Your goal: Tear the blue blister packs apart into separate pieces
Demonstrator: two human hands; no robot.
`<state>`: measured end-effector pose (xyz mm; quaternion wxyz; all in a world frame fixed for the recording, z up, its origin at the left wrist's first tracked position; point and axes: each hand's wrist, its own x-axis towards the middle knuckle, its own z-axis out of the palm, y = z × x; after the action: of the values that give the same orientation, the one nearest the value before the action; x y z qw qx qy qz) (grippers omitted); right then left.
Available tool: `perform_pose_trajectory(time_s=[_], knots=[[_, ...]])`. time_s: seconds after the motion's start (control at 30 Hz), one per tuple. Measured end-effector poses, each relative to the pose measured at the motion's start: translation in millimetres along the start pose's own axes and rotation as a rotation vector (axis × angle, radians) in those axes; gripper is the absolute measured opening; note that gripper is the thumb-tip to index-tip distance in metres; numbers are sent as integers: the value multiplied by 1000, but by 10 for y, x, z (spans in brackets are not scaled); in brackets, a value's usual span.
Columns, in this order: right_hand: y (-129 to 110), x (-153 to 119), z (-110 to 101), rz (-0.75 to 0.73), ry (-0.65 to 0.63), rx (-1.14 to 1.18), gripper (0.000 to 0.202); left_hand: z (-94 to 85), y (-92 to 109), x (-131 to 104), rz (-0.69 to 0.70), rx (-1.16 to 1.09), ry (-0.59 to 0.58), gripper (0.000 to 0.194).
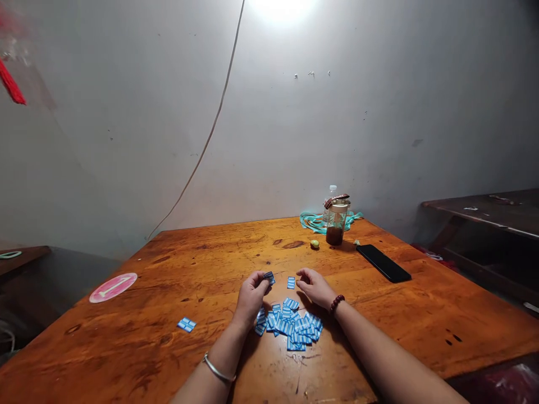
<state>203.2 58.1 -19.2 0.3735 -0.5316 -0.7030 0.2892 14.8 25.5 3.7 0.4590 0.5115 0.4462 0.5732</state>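
Observation:
My left hand [254, 290], with a silver bangle on its wrist, pinches a small dark and blue piece [269, 277] between thumb and fingers. My right hand [314, 286], with a dark red bead bracelet, is just right of a single blue-and-white striped piece [291, 282] lying on the table; its fingers are curled, and what they hold, if anything, is too small to make out. Between my forearms, nearer to me, lies a loose pile of blue-and-white pieces [295, 325]. Off to the left a few similar pieces [186, 324] lie together.
The wooden table [202, 252] bears a pink oval sign [113, 288] at the left. Toward the back right stand a cup with dark contents [336, 224], a turquoise strap [311, 222] and a small yellow-green object [315, 244]. A black phone [383, 262] lies at the right.

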Motion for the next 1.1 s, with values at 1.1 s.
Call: perform_pose_trajectory(time_s=[1.1], knots=[[-415, -291, 159, -31, -64, 548, 18, 159, 31, -143, -210, -100, -217, 25]])
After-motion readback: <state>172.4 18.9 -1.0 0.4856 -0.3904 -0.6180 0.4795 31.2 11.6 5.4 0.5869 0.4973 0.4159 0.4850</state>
